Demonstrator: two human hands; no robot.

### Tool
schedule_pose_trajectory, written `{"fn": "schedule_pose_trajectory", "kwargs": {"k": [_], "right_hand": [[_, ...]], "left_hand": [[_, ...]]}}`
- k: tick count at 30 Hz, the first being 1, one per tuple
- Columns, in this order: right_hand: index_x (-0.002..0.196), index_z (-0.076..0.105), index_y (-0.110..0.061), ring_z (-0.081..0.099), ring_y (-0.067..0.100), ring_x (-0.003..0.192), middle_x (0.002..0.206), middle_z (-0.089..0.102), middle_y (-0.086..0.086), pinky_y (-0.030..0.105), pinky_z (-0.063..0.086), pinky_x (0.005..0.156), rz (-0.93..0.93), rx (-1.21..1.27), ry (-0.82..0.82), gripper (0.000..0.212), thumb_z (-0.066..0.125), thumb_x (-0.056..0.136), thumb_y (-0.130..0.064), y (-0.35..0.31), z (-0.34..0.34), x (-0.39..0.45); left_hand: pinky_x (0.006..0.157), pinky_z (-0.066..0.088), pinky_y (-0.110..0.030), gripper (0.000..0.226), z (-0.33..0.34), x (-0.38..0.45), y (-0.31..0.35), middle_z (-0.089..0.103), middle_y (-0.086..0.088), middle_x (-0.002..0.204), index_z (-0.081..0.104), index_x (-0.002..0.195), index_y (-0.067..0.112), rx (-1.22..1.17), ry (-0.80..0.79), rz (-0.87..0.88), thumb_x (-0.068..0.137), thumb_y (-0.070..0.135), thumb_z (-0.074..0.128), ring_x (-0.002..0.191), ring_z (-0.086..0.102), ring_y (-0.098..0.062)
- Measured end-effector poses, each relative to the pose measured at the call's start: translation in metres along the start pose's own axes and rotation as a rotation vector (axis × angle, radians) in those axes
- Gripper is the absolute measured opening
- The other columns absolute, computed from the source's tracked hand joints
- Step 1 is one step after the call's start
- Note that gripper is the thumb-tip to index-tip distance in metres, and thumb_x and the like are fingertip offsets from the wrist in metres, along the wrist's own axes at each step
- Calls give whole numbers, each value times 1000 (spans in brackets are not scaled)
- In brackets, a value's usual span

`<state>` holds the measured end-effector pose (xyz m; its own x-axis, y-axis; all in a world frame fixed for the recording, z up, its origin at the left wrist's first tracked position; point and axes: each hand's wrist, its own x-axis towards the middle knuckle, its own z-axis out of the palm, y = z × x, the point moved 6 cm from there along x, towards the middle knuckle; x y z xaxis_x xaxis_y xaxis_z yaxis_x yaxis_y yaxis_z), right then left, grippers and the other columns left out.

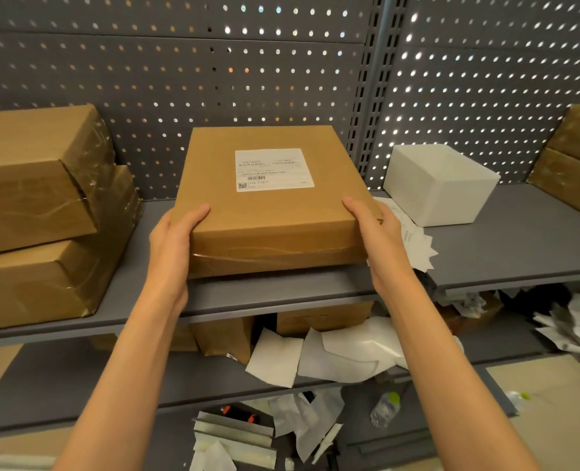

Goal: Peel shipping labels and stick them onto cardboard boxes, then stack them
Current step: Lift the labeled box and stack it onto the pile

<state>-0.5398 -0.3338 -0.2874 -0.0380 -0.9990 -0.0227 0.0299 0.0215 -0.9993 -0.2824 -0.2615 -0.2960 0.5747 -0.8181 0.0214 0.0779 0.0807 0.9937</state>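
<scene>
Firmly, left hand (176,239) and right hand (377,232) grip a labelled box (275,226) by its near corners on the shelf (502,246); label (274,169) faces up.

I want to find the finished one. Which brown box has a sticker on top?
The flat box held between both hands; its white label shows on top. The stacked boxes left show none.

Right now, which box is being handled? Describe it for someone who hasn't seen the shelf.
Find the grey shelf against the perforated back panel. At its middle, the left hand and right hand grip a flat cardboard box. Unlike the bulkier taped boxes stacked on the left, it carries a white shipping label on top.
</scene>
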Motion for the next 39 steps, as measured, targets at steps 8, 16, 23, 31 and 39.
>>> {"fn": "schedule_pose_trajectory", "kwargs": {"k": [8,16,23,31,39], "right_hand": [[136,44,-24,52,4,103,123,54,-6,16,41,70,-137,53,37,51,56,89,-38,-19,-15,-14],[139,43,-24,54,9,107,127,56,-3,17,40,71,-225,58,93,72,55,73,-49,-30,-50,-27],[131,52,-23,54,7,99,115,61,-6,23,40,78,-278,101,196,61,58,73,-42,-44,-113,-45],[128,54,-24,56,6,97,114,62,-5,23,41,76,-334,131,317,56,58,74,-40,-59,-216,-63],[130,51,-25,57,13,102,118,60,-1,28,45,78,-365,105,440,72,63,64,-51,-75,-350,-77]], "left_hand": [[99,44,-46,62,10,-10,25,56,6,120,49,130,25,15,-73,176,74,50,59,110,53,-14],[93,41,-31,72,36,-23,40,59,6,119,52,129,20,-50,-180,295,65,52,62,109,55,-12],[85,42,-23,65,94,-49,50,64,12,106,57,122,16,-134,-327,336,65,46,63,99,57,-6],[77,43,-14,53,186,-101,53,64,14,101,55,126,11,-206,-432,363,77,30,60,91,59,0],[78,42,-23,57,302,-175,53,64,11,102,58,118,19,-243,-534,365,68,45,64,94,58,-7]]}}
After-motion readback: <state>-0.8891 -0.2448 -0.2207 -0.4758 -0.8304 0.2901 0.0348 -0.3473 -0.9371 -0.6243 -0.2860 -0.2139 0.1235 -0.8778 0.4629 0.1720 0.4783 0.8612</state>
